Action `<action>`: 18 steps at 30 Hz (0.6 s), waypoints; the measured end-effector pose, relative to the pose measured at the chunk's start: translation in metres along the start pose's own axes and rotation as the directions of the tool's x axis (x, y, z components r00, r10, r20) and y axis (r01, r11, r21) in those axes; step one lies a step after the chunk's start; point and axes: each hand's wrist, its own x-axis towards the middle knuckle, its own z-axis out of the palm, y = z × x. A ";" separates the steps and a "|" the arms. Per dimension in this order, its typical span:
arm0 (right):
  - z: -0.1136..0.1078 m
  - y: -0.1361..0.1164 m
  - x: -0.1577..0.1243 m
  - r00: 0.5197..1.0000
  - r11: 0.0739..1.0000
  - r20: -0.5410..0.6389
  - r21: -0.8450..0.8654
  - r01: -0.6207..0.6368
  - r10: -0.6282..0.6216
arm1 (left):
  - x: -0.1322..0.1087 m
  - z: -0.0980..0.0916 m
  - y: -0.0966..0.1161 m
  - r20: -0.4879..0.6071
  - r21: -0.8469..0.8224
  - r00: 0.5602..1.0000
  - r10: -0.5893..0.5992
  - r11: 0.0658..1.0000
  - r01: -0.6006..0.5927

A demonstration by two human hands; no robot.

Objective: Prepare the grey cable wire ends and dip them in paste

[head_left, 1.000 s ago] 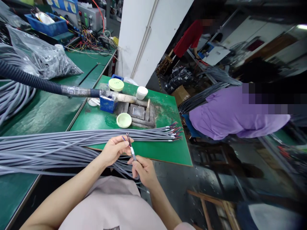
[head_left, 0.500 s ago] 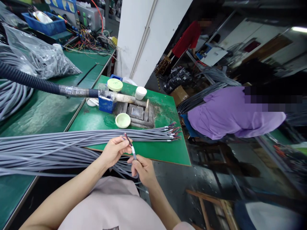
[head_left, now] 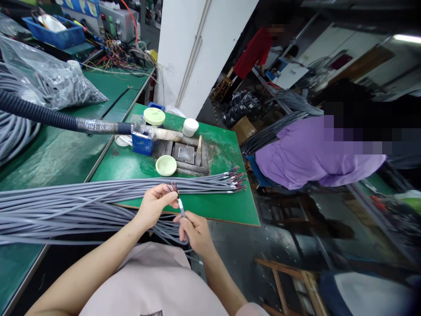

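Observation:
Between my hands is one grey cable (head_left: pixel 183 212) with a white band near its stripped end. My right hand (head_left: pixel 194 229) is closed around the grey jacket just below that band. With thumb and fingers, my left hand (head_left: pixel 158 202) pinches the thin coloured wires (head_left: pixel 174 188) that fan out above the band. Behind my hands a bundle of grey cables (head_left: pixel 108 188) lies along the green bench, its stripped wire ends (head_left: pixel 236 179) pointing right. More grey cables (head_left: pixel 82 221) run beneath it toward my lap.
A solder pot (head_left: pixel 184 153) sits in the green table (head_left: pixel 230 206), with a fume hose (head_left: pixel 59 119) reaching over it. Around it are a pale green dish (head_left: pixel 166 165), a white tub (head_left: pixel 190 127) and a blue box (head_left: pixel 143 144). A person in purple (head_left: pixel 312 153) sits to the right.
The coloured wires at my left fingertips are spread wider than before. Both hands keep their hold on the cable, and the view has shifted slightly.

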 end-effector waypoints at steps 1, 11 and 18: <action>0.000 0.000 0.000 1.000 1.000 0.002 0.003 0.001 -0.001 | 0.000 0.000 0.001 0.009 -0.004 1.000 -0.010 1.000 0.010; -0.002 0.006 0.000 0.999 0.999 0.025 0.026 0.025 -0.026 | 0.000 0.004 0.001 0.099 -0.150 0.989 -0.110 0.981 0.124; 0.000 0.010 0.003 0.972 0.979 -0.172 -0.155 0.132 -0.159 | 0.000 0.010 -0.006 0.007 -0.082 0.999 -0.047 0.995 0.048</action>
